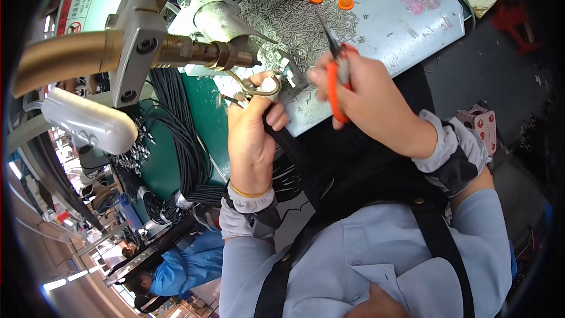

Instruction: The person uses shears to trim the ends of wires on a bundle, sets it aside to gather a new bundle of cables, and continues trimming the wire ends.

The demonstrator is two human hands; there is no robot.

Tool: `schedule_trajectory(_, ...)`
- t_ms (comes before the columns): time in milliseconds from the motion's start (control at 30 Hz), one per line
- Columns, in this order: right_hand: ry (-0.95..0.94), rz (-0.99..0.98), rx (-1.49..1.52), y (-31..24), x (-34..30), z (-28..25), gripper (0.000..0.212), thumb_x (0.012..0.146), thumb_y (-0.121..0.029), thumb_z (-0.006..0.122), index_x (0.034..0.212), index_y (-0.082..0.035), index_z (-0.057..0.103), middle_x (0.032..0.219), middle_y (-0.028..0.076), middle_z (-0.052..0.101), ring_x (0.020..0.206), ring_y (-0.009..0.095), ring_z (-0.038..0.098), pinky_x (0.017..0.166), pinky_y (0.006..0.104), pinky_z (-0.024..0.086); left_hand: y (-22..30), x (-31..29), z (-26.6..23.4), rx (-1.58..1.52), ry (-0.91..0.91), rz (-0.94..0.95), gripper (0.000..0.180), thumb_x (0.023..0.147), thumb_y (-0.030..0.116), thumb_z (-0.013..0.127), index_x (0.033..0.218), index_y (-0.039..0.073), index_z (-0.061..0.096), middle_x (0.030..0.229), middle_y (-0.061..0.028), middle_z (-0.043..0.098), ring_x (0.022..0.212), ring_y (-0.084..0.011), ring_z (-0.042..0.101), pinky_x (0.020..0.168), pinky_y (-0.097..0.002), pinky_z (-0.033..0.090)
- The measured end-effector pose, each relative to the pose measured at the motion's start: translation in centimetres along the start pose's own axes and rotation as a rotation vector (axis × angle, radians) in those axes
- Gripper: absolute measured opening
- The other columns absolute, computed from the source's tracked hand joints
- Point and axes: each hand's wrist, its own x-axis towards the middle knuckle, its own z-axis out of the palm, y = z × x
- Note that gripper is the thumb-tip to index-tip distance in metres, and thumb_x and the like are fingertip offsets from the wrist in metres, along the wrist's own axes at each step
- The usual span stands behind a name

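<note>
My right hand (374, 94) is closed round needle-nose pliers (334, 76) with orange handles. Their thin dark jaws point up and away from me over a heap of small metal pins (282, 9). Left of them, my left hand (252, 123) is closed beside a small metal fixture (289, 70), just under a curved metal tube (272, 92). A black cable (285, 141) runs out of this hand toward my lap. The cable's end is hidden among the fingers. Something white covers a fingertip there.
A metal nozzle on a thick hose (70, 59) and a grey bracket (138, 47) hang close left of my left hand. Bundled black cables (182, 135) lie on the green mat (203, 106). Two orange caps (345, 3) sit by the pins. A person in blue (188, 265) is at lower left.
</note>
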Motion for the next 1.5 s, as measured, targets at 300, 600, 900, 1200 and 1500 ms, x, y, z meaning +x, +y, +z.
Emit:
schedule_trajectory(300, -0.065, -0.011, -0.170, -0.4, 4.2, 0.0, 0.024, 0.085, -0.019, 0.054, 0.075, 0.000, 0.046, 0.052, 0.001, 0.047, 0.038, 0.008, 0.043, 0.037, 0.0223, 0.036, 1.9, 2.0, -1.8, 0.098, -0.151, -0.100, 0.020, 0.075, 0.007, 0.058, 0.092, -0.001, 0.052, 0.062, -0.0028, 0.046, 0.042, -0.0061, 0.031, 0.039, -0.0204, 0.025)
schedule_trajectory(600, 0.005, -0.187, -0.325, 0.8, 4.4, 0.4, 0.022, 0.086, -0.017, 0.050, 0.075, 0.002, 0.045, 0.052, 0.005, 0.048, 0.038, 0.010, 0.047, 0.037, 0.0241, 0.039, 1.6, 0.9, -0.9, 0.201, -0.016, 0.022, 0.026, 0.074, 0.010, 0.063, 0.093, -0.003, 0.052, 0.064, -0.0020, 0.048, 0.043, -0.0055, 0.033, 0.038, -0.0192, 0.025)
schedule_trajectory(900, 0.030, -0.215, -0.337, 1.0, 4.0, 0.4, 0.020, 0.084, -0.017, 0.053, 0.078, 0.001, 0.047, 0.051, 0.005, 0.047, 0.039, 0.010, 0.047, 0.038, 0.0233, 0.037, 1.5, 0.4, 0.0, 0.231, 0.010, 0.086, 0.025, 0.074, 0.009, 0.066, 0.092, -0.003, 0.053, 0.064, -0.0008, 0.050, 0.044, -0.0043, 0.036, 0.039, -0.0191, 0.027)
schedule_trajectory(1200, -0.052, -0.145, -0.096, 0.2, 1.3, -0.5, 0.014, 0.083, -0.014, 0.054, 0.083, -0.001, 0.050, 0.059, 0.003, 0.049, 0.046, 0.006, 0.046, 0.041, 0.0217, 0.037, 0.5, -3.4, -0.3, 0.227, -0.034, 0.105, 0.026, 0.076, 0.003, 0.061, 0.100, -0.002, 0.053, 0.077, -0.0054, 0.054, 0.059, -0.0114, 0.049, 0.052, -0.0228, 0.040)
schedule_trajectory(1500, 0.218, -0.633, -0.718, -0.2, -1.9, -0.1, 0.013, 0.078, -0.004, 0.058, 0.088, 0.001, 0.053, 0.064, 0.008, 0.054, 0.050, 0.009, 0.052, 0.048, 0.0234, 0.042, -2.4, -6.2, 0.9, 0.177, 0.056, 0.175, 0.036, 0.076, -0.003, 0.058, 0.111, -0.001, 0.049, 0.086, -0.0070, 0.054, 0.074, -0.0153, 0.055, 0.072, -0.0285, 0.046)
